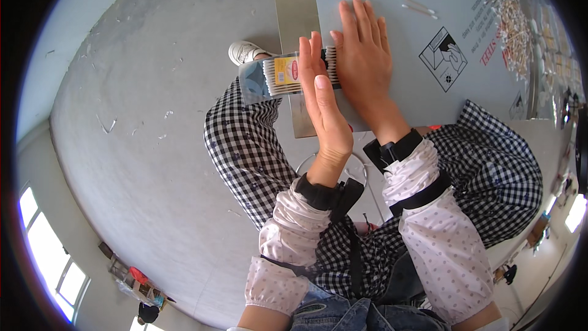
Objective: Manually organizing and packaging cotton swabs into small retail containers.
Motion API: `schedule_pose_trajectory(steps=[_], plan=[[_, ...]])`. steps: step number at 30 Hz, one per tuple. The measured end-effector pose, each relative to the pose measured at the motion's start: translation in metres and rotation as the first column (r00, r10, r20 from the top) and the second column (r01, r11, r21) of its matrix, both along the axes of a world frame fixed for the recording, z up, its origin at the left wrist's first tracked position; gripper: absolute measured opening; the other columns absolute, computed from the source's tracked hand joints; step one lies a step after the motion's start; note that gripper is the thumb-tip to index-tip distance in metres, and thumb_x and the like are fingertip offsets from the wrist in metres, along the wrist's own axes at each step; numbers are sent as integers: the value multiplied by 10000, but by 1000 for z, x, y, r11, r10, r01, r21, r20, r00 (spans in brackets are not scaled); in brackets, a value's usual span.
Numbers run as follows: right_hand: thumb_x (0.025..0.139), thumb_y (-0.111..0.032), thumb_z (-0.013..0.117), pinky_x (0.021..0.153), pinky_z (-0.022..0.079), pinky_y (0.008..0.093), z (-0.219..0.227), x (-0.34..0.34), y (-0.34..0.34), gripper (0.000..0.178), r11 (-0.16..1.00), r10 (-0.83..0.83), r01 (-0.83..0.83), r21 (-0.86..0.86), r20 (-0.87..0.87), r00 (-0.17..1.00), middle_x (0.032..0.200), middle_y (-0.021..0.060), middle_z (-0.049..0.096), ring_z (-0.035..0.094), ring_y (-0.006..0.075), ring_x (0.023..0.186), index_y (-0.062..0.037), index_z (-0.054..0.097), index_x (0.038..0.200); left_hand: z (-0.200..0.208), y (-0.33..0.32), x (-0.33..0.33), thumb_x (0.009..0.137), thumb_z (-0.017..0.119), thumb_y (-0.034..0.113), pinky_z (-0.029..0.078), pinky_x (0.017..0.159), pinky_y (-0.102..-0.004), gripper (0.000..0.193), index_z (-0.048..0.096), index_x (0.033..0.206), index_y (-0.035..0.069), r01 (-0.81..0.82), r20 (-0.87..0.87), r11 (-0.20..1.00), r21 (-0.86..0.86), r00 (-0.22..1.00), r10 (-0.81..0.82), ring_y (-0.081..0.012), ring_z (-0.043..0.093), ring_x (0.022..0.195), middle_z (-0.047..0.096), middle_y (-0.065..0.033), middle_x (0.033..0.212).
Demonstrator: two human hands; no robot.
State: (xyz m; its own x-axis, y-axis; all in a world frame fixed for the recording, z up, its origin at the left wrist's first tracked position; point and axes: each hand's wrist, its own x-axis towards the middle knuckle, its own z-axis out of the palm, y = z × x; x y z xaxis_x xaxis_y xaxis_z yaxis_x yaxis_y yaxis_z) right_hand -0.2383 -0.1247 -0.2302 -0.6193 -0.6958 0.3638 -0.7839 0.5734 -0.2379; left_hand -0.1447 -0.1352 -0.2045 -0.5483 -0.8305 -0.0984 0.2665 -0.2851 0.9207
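A flat clear bag of cotton swabs with a yellow label lies across the table's left edge, its left end sticking out past it. My left hand is turned on its side over the bag, fingers stretched out and thumb up, hiding part of the swabs. Whether it presses on the bag I cannot tell. Beside the bag's right end, my right hand lies flat, palm down, with fingers extended and nothing visible in it. The swab tips show between the two hands.
The grey table has printed markings. A few loose swabs lie beyond my right hand, and a large heap of swabs is at the far right. Clear packs stand past it. My checked trouser legs are below the table edge.
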Motion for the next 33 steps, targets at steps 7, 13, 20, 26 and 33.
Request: schedule_pose_trajectory(steps=[7,13,20,26,33], plan=[[972,-237,536,1142,321,492,-3,-6,6,456,1000,24,-24,1,0,1000,1446,198,469,414,344,1375,-12,490,1366,0,-3,-3,1057,289,420,102,1217,-425,650,128,1566,48,-5,-20,999,42,1000,6,-289,173,1496,216,-199,1597],[978,-222,518,1152,311,480,0,-7,5,460,998,58,-59,35,11,998,1457,192,455,401,339,1384,-4,469,1379,5,-2,-10,1028,301,560,81,1218,-400,741,167,1560,62,64,-6,998,-24,998,-64,-260,146,1504,214,-169,1605],[983,-215,510,1156,310,479,-2,-10,9,456,996,88,-88,22,24,996,1458,187,455,398,336,1386,-1,465,1383,-7,-3,-5,1043,316,479,103,1211,-426,712,112,1568,43,-5,-102,1000,-5,995,4,-303,160,1500,203,-212,1599],[982,-195,517,1155,305,489,-2,-12,9,455,992,116,-111,-59,93,989,1469,185,445,388,336,1395,-4,460,1390,-4,-5,-6,1045,324,468,92,1212,-440,699,122,1567,50,24,-93,1000,1,995,-23,-299,150,1502,208,-202,1600],[981,-215,541,1155,303,484,-3,-12,23,483,994,94,-97,54,49,994,1488,163,426,377,323,1403,-7,448,1407,16,13,28,1051,360,379,277,1180,-414,510,385,1403,11,-331,-67,942,61,940,334,-292,391,1384,446,-193,1437]])
